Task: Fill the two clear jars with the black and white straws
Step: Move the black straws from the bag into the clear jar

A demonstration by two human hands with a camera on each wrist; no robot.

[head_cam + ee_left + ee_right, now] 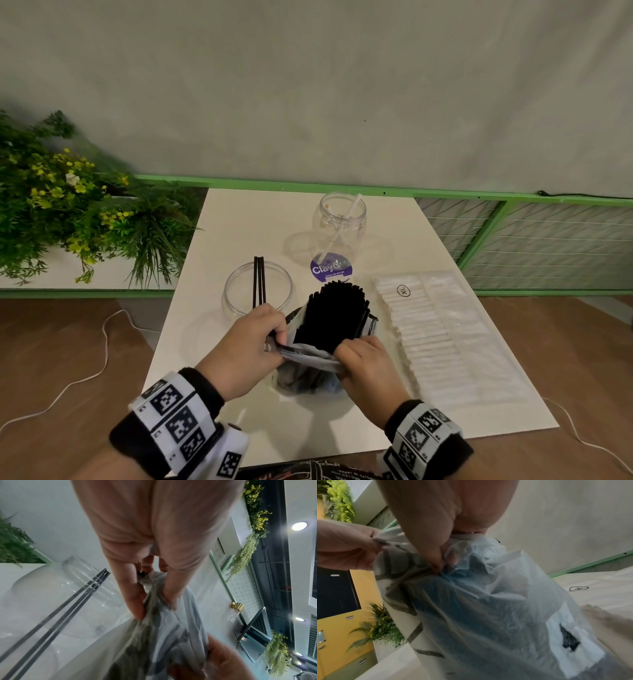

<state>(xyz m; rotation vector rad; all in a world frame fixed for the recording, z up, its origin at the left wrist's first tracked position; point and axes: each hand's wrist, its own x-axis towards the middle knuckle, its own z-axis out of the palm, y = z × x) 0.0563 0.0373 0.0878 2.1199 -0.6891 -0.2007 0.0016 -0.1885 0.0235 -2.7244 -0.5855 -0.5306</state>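
A clear plastic bag (308, 359) of black straws (334, 311) stands near the table's front. My left hand (253, 346) pinches the bag's rim on the left; my right hand (363, 363) grips the rim on the right. In the wrist views the bag (164, 635) (488, 608) is bunched under the fingers (135, 601) (436, 555). The near clear jar (258, 291) holds a few black straws (259, 281) (56, 608). The far clear jar (342, 219) holds one white straw (344, 224). A flat pack of white straws (438, 335) lies at the right.
The white table (239, 222) backs onto a green rail and mesh fence (531, 233). A planter of green and yellow foliage (78, 212) stands to the left. A round purple label (330, 269) shows at the far jar's base. A white cable (102, 346) runs over the floor.
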